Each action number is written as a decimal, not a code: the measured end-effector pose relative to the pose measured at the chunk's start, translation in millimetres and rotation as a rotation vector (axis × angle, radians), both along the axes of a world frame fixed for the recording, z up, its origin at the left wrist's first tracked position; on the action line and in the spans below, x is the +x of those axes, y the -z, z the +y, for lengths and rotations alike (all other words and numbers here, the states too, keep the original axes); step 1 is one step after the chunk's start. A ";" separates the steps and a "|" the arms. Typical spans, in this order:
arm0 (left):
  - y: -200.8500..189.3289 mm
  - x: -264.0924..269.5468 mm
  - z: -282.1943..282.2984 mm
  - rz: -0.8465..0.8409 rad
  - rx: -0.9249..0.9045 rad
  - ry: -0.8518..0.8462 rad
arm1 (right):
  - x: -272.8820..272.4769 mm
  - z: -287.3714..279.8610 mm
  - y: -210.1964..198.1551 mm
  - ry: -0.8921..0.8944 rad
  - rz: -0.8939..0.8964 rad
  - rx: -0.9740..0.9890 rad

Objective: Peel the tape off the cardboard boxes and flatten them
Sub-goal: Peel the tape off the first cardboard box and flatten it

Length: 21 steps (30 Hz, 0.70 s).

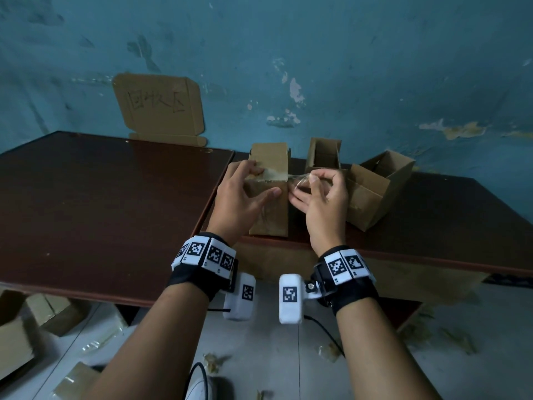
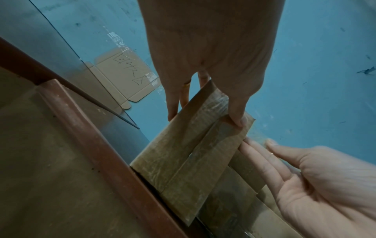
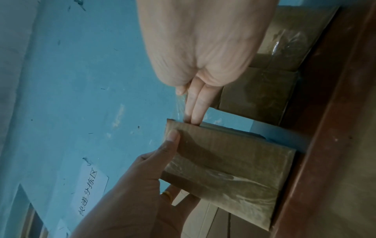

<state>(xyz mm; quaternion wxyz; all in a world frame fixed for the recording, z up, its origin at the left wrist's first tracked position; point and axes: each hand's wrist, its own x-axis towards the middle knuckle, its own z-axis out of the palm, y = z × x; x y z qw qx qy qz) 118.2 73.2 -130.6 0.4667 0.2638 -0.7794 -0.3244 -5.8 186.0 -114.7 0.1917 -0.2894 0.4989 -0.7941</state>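
Note:
A small cardboard box (image 1: 271,217) stands on end at the near left corner of the right-hand table (image 1: 447,226). My left hand (image 1: 259,183) grips its upper part, thumb on the front face and fingers over the left edge. A strip of clear tape (image 1: 292,178) stretches from the box's front to my right hand (image 1: 313,180), which pinches it between thumb and forefinger. The other right fingers lie straight against the box's right edge. The left wrist view shows the taped box (image 2: 183,161). In the right wrist view the tape (image 3: 179,109) runs beside my straight fingers (image 3: 195,106) to the box (image 3: 223,161).
Two open cardboard boxes (image 1: 323,154) (image 1: 377,186) stand behind and to the right on the same table. A second dark table (image 1: 101,197) adjoins on the left. A cardboard sign (image 1: 158,105) hangs on the blue wall. Cardboard boxes (image 1: 28,327) and tape scraps (image 1: 213,360) lie on the floor.

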 end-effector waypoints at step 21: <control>-1.5 -3.3 3.8 -0.032 -0.054 -0.044 | -1.0 -4.0 -5.6 0.002 -0.259 -0.052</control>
